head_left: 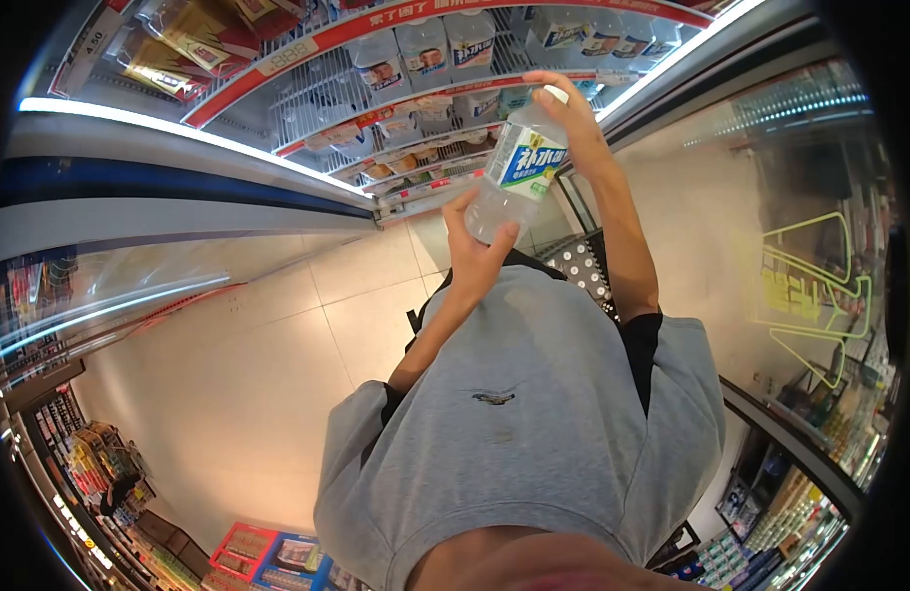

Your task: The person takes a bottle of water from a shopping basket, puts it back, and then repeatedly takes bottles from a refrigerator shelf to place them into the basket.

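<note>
A clear plastic drink bottle with a white cap and a blue, green and white label is held tilted before my chest. My left hand grips its lower end, thumb on one side and fingers on the other. Up at the cap, my right hand has its fingers around the bottle's neck. Similar bottles stand in rows on the refrigerated shelves just beyond my hands.
Red price strips edge the wire shelves. A lit door frame lies at left, and a glass door with yellow-green line markings stands at right. Dark crates with round tops sit low behind my right forearm. Tiled floor spreads below.
</note>
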`<state>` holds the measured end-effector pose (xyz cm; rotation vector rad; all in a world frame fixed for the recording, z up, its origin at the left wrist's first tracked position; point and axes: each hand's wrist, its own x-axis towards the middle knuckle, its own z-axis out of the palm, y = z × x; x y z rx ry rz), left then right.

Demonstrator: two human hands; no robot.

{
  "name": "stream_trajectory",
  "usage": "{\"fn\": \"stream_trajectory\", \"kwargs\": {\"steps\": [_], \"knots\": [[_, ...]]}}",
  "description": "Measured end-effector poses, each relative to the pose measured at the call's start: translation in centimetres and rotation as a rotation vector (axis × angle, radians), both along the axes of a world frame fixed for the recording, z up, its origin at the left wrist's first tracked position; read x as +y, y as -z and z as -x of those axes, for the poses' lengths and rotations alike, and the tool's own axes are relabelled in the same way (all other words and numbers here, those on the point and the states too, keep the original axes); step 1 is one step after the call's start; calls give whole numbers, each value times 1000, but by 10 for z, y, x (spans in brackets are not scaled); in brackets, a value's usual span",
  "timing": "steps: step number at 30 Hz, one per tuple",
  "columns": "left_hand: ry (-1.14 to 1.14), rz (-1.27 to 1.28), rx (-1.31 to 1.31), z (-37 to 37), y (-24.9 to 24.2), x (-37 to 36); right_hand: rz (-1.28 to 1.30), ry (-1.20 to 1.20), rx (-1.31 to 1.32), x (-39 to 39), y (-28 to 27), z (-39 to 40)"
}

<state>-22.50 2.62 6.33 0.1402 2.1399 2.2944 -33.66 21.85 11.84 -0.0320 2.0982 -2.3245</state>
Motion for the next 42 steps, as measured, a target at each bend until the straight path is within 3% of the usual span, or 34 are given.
{"fn": "stream_trajectory", "kwargs": {"steps": [5,9,15,18,19,22,29,42], "knots": [[-118,66,108,20,20,19,399,152,-146,-23,22,-2],[20,470,282,39,36,19,478,202,-222,-10,38,31],[170,452,180,46,45,16,373,330,-88,38,28,122],[193,554,221,37,54,13,200,302,30,37,16,141],[210,544,203,34,53,12,-55,412,53,28,6,141],[238,522,156,27,48,11,-301,478,223,20,3,152],[173,486,99,22,53,6,-452,442,394,5,12,158],[178,494,74,26,55,15,-547,353,480,-1,16,161]]}}
